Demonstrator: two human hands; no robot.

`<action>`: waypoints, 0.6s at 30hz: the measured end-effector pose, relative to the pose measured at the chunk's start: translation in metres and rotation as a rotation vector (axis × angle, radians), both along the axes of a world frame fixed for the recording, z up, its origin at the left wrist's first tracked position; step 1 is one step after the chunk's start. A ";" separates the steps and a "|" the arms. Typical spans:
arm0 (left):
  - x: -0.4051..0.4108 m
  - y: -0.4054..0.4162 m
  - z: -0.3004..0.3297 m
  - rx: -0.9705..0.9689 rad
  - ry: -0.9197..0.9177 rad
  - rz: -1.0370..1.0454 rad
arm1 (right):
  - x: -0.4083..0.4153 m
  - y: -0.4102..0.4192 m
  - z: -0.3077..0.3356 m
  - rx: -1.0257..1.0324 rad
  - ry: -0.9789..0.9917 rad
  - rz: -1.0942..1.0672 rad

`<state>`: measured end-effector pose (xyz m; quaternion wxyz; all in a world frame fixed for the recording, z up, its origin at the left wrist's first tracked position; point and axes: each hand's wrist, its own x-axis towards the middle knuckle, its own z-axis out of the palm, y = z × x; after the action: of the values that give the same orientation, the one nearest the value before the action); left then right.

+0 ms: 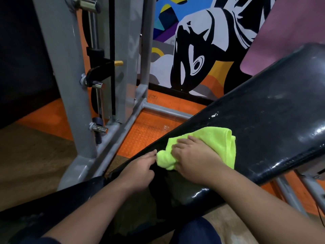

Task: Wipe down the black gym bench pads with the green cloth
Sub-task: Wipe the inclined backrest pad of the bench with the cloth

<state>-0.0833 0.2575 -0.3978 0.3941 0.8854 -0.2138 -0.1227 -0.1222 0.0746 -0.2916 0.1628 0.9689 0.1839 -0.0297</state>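
The right hand (193, 161) covers the middle of the green cloth (221, 143), and the black bench pad (263, 120) runs off the right edge.

Right hand (192, 158) lay flat on the cloth (223, 145), pressing it to the sloping black pad (263, 124). Left hand (139, 167) rested at the pad's near edge, fingertips touching the cloth's bunched end. Grey frame (70, 76) stood left on orange floor (149, 131), with a mural (193, 50) behind.
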 end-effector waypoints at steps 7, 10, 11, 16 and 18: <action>0.000 -0.001 0.000 0.021 -0.006 0.011 | -0.008 0.001 -0.004 0.031 -0.011 0.034; -0.001 0.000 0.002 0.031 -0.007 0.008 | -0.013 -0.006 0.004 0.057 -0.028 0.012; -0.001 -0.001 0.002 0.032 -0.005 0.009 | -0.013 -0.004 0.005 0.057 -0.046 0.007; -0.001 -0.001 0.002 0.042 -0.005 0.017 | -0.027 -0.005 -0.002 0.071 -0.021 0.032; -0.002 0.000 0.001 0.041 0.000 0.010 | -0.026 -0.008 0.003 0.089 -0.038 0.010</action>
<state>-0.0850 0.2570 -0.3964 0.3765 0.8943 -0.2068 -0.1252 -0.1482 0.0662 -0.2884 0.1234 0.9746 0.1870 -0.0022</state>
